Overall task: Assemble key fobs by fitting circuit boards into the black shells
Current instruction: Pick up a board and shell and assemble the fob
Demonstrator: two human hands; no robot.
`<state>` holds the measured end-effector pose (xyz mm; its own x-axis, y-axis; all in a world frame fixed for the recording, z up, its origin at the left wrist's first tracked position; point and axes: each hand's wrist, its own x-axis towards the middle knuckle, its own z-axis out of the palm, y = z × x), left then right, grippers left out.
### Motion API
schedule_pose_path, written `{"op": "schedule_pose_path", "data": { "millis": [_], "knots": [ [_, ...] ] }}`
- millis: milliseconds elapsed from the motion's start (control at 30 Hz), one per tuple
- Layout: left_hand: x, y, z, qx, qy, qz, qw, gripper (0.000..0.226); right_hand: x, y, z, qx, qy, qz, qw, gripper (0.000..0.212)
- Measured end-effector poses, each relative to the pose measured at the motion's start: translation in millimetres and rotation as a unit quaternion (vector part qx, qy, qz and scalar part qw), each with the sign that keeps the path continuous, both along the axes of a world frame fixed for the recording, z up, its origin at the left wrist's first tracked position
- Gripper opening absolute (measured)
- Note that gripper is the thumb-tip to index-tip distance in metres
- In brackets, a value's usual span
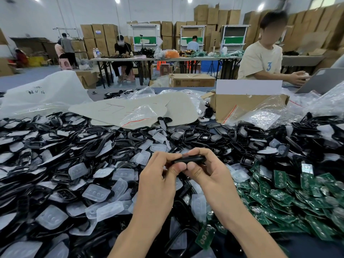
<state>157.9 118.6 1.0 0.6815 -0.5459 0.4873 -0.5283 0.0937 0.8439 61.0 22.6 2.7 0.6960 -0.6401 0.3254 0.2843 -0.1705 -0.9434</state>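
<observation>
Head view: on the far left I see a heap of black shells [96, 147] mixed with clear button pads [96, 192], spread across the table. At centre my left hand [158, 176] curls its fingers and thumb round the left end of a fob shell [189, 159], held edge-on just above the heap. My right hand [211, 174] pinches the other end, thumb underneath and fingers curled over the top; the two thumbs are almost touching. I cannot tell whether a board sits inside. Further right lies a pile of green circuit boards [297, 192], and a cardboard box [247, 105] stands beyond it.
</observation>
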Motion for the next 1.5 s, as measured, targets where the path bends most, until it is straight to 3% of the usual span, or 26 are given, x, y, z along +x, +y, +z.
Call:
{"op": "schedule_pose_path", "data": {
  "millis": [67,200,300,400,467,633,1000,1333,1500],
  "knots": [
    [-1,0,2,-0.012,-0.011,0.004,1.000,0.019,2,2,0,0.073,-0.041,0.020,0.996,0.018],
    [-3,1,3,-0.041,-0.001,0.006,0.999,0.025,8,8,3,0.350,-0.131,0.133,0.918,0.049],
    [-3,0,-1,-0.035,-0.019,0.016,0.999,0.034,10,9,2,0.432,-0.123,0.155,0.880,0.058],
    [0,0,-4,-0.002,-0.106,0.051,0.993,0.032,10,7,1,0.438,-0.120,0.160,0.876,0.053],
    [2,-2,-7,0.008,-0.165,0.075,0.983,0.016,11,6,0,0.438,-0.126,0.156,0.877,0.048],
    [-1,-7,-13,0.011,-0.246,0.103,0.964,0.030,15,11,-4,0.416,-0.102,0.133,0.894,0.041],
    [-9,-7,-10,0.007,-0.156,0.081,0.984,0.032,15,20,-2,0.475,-0.113,0.111,0.866,0.040],
    [-13,-8,-9,0.021,-0.175,0.135,0.975,0.030,16,24,5,0.476,-0.132,0.107,0.863,0.044],
    [-12,-7,-9,0.029,-0.183,0.144,0.972,0.026,17,25,6,0.474,-0.123,0.098,0.866,0.034]
  ]
}}
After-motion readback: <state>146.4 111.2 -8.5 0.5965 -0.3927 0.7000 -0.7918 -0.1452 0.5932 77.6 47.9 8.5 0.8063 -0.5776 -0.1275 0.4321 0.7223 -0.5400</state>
